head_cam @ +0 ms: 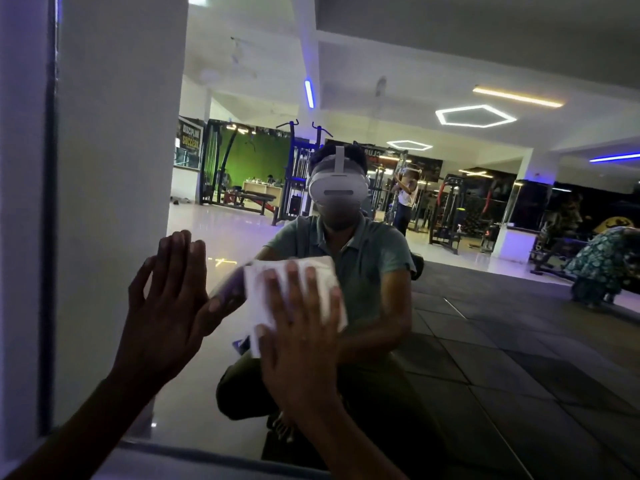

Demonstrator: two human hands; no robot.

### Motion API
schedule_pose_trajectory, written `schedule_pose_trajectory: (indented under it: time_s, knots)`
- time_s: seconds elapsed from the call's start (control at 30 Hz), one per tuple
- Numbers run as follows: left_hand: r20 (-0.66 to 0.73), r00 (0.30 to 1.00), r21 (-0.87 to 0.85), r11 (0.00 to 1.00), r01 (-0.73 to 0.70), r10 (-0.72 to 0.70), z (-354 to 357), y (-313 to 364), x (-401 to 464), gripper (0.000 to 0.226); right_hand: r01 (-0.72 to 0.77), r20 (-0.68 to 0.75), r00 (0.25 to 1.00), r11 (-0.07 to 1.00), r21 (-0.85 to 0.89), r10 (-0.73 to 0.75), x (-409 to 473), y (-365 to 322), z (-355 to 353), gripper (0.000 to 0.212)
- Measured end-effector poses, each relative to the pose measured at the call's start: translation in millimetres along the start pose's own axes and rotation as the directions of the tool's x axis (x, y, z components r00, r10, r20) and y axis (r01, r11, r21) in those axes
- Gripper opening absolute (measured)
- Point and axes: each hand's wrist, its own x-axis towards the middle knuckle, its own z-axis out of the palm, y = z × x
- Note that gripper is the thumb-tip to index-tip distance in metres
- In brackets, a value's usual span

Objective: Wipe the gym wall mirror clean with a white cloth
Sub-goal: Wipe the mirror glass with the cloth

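two bare hands are up against the large glass wall mirror point(485, 306) with its dark frame edge at 9 o'clock. the right hand point(298, 327) lies flat at about 6 o'clock, fingers point(277, 292) straight and slightly spread, pressing one folded white cloth point(322, 271) onto the glass – the cloth shows above and between the fingers, blurred at its left side. the left hand point(166, 306) is at 8 o'clock beside it, palm on the glass, fingers straight and close together, holding nothing. in the mirror one crouching person in a grey-green polo shirt and white headset point(337, 188) shows at centre; two lit hexagon ceiling lights point(476, 116) at 1 o'clock, gym machines behind – no containers can be made out.
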Motion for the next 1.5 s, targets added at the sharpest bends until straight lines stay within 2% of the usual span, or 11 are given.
schedule_pose_trajectory:
  time_s: [0.23,0.47,0.63,0.77,0.87,1.0,1.13,1.27,1.37,1.43,1.5]
  knots:
    - [0.143,0.985,0.011,0.996,0.091,-0.092,14.9,24.0,-86.9,0.086,-0.467,-0.014,0.884,0.882,-0.06,0.467,-127.5,42.2,27.9,0.087]
    - [0.232,0.97,0.047,0.995,-0.089,0.076,18.5,-2.7,-115.7,0.071,-0.085,0.118,0.99,0.994,0.062,0.077,-103.0,-64.9,56.7,0.08]
    - [0.285,0.957,0.027,0.998,0.05,-0.056,10.0,18.5,-116.6,0.083,-0.225,0.058,0.973,0.973,0.041,0.223,-155.7,16.8,46.6,0.081]
    - [0.366,0.93,-0.073,0.996,0.053,-0.023,11.0,78.4,-139.4,0.086,-0.595,0.024,0.803,0.803,-0.012,0.595,-209.5,80.9,33.1,0.086]
    - [0.384,0.92,-0.031,0.995,0.091,-0.072,18.2,93.1,-149.3,0.085,-0.792,-0.036,0.607,0.609,0.047,0.794,-179.4,30.7,50.0,0.095]
    - [0.371,0.926,-0.019,0.996,0.087,-0.074,19.8,94.4,-150.5,0.086,-0.718,0.023,0.696,0.696,0.004,0.718,-162.1,-36.0,68.0,0.097]
    - [0.385,0.92,0.012,0.997,0.076,-0.075,17.0,94.2,-148.6,0.085,-0.639,0.021,0.769,0.769,0.004,0.639,-195.6,12.1,54.5,0.088]
    - [0.358,0.928,0.041,0.994,0.097,-0.105,20.1,101.0,-148.4,0.088,-0.846,-0.16,0.508,0.525,0.091,0.846,-215.9,106.8,36.2,0.091]
    - [0.362,0.925,0.07,0.992,0.1,-0.119,23.0,103.8,-149.6,0.09,-0.906,-0.158,0.359,0.384,0.175,0.92,-199.1,98.6,38.4,0.095]
    - [0.367,0.921,0.1,0.99,0.099,-0.129,24.0,102.8,-150.5,0.091,-0.9,-0.075,0.398,0.405,0.163,0.914,-183.6,55.0,43.4,0.1]
    - [0.372,0.92,0.113,0.99,0.081,-0.118,21.8,102.2,-150.5,0.092,-0.845,0.012,0.528,0.523,0.108,0.849,-184.4,14.9,45.0,0.101]
